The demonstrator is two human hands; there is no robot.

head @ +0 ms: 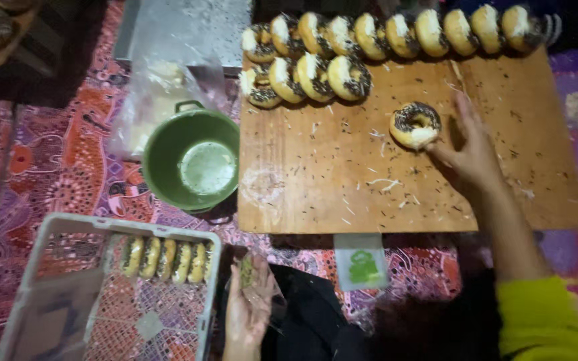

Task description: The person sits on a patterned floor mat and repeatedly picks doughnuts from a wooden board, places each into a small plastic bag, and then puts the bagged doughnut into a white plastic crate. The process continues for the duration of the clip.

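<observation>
Nearest to us, our left hand lies palm up and loosely open over our dark lap, cradling what looks like a thin clear wrapper with a greenish smear. Just beside it sits a grey plastic crate, with a short row of topped doughnuts standing on edge along its far side. Beyond the crate stands a green pot on the patterned cloth. To the right lies a wooden board scattered with sprinkles. Our right hand reaches over it, fingers touching a single doughnut with chocolate sprinkles. Farthest away, two rows of finished doughnuts line the board's far edge.
</observation>
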